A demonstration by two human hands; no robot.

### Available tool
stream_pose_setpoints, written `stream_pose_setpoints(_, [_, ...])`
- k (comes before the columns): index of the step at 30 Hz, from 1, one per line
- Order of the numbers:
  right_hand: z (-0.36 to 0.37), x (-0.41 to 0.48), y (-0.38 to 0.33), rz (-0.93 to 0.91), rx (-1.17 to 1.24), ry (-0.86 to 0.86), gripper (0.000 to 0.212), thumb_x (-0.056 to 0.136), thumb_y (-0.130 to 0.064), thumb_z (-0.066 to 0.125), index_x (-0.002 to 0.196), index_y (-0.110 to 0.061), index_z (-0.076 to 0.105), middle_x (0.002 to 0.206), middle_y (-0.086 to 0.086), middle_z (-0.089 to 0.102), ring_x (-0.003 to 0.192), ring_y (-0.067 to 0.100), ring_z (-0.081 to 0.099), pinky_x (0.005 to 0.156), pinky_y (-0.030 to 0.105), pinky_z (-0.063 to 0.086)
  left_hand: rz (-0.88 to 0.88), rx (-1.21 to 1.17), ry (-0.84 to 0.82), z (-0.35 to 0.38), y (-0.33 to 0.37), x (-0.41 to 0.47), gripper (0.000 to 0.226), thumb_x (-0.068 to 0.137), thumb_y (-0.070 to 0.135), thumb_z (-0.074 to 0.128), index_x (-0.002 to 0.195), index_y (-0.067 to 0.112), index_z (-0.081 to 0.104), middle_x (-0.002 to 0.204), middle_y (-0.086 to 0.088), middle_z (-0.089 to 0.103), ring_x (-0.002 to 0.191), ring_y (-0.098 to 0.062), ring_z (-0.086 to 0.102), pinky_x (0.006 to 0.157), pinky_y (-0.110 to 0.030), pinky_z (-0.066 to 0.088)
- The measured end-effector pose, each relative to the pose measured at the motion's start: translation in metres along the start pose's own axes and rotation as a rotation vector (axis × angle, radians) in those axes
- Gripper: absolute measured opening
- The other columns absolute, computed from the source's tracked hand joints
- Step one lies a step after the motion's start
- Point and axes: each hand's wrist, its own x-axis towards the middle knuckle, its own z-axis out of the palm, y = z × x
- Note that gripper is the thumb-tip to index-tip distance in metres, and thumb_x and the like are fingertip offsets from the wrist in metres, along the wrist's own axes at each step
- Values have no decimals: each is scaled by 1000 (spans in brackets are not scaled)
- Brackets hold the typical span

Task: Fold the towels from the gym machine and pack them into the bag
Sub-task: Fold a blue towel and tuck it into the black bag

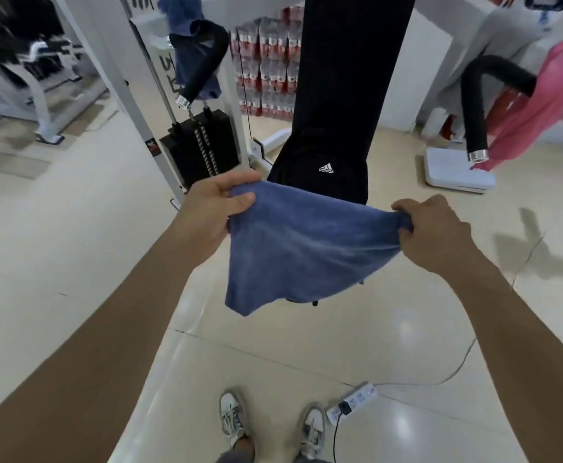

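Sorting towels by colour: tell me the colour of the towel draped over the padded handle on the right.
Pink, seen in the head view.

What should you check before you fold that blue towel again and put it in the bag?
1. Left hand grips a top corner of the blue towel: ok.
2. Right hand grips the other corner: ok.
3. Towel hangs off the floor: ok.
4. Bottom edge level: not ok, it droops to a point on the left.
5. Black Adidas bag open: cannot tell.
6. Towels left on the machine: not ok, another blue towel and a pink towel still hang there.
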Motion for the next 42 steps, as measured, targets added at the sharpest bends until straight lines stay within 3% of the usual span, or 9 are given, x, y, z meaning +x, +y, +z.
stream_pose_setpoints(3, [-4, -27, -40, -229, 299, -123, 86, 76, -39, 77, 146, -39, 25, 151, -2, 28, 140, 16, 27, 105, 36, 35, 71, 206, -161, 46, 7, -34, 43, 88, -10, 58, 119, 19, 64, 109, -7, 70, 104, -23, 68, 90, -37, 56])
stream_pose_setpoints(6, [1, -53, -74, -390, 833, -125, 60, 78, -17, 77, 128, -32, 47, 114, -19, 60, 107, -5, 59, 81, 6, 44, 221, 339, -247, 79, 13, -57, 54, 86, -10, 57, 133, 17, 54, 94, -2, 72, 94, -12, 68, 85, -31, 55])
stream_pose_setpoints(11, [4, -77, -78, -74, 1198, -24, 14, 84, -5, 64, 98, -6, 66, 87, 6, 72, 82, 17, 69, 73, 23, 56, 371, 354, 37, 81, -14, -110, 49, 79, -1, 72, 117, 21, 51, 93, 6, 62, 90, 0, 60, 80, -19, 53])
stream_pose_setpoints(17, [0, -133, -86, 67, 1702, -383, 19, 94, -5, 44, 94, 1, 62, 95, 20, 64, 95, 30, 66, 77, 35, 54, 212, 386, 126, 63, -79, -163, 45, 72, 29, 74, 106, 32, 45, 91, 6, 63, 79, -1, 63, 73, -21, 52])
stream_pose_setpoints(26, [6, -198, -45, -350, 1612, -653, 26, 80, 4, 48, 82, -12, 69, 87, 7, 69, 91, 22, 65, 83, 33, 54, 240, 609, -14, 22, -75, -212, 20, 71, -4, 59, 76, 16, 56, 66, -4, 58, 60, -10, 48, 59, -30, 45])
stream_pose_setpoints(29, [5, -200, -26, -376, 1491, -901, 36, 81, -10, 63, 117, -15, 64, 116, 7, 64, 109, 24, 60, 87, 34, 53, 317, 568, 48, 23, -56, -217, 19, 68, -3, 57, 73, 15, 57, 67, -3, 57, 61, -9, 48, 59, -22, 43])
stream_pose_setpoints(31, [9, -202, -30, -335, 1412, -998, 41, 99, -33, 46, 136, -18, 51, 134, 4, 59, 124, 27, 54, 92, 33, 51, 393, 581, 27, 32, -44, -217, 20, 68, -4, 55, 74, 16, 57, 70, -4, 57, 62, -10, 50, 59, -24, 45])
stream_pose_setpoints(36, [8, -205, -72, -293, 1340, -693, 35, 94, -34, 52, 117, -11, 66, 110, 8, 71, 106, 18, 67, 89, 26, 54, 453, 850, -5, 62, -25, -209, 21, 74, 11, 63, 88, 25, 57, 73, 5, 63, 69, -9, 58, 64, -27, 50])
stream_pose_setpoints(42, [2, -187, -55, -215, 1515, -506, 22, 94, -11, 58, 110, -1, 68, 104, 22, 70, 98, 29, 68, 84, 31, 57, 95, 934, -130, 47, 1, -193, 22, 72, 37, 80, 74, 21, 66, 59, 11, 58, 53, -3, 51, 56, -17, 42])
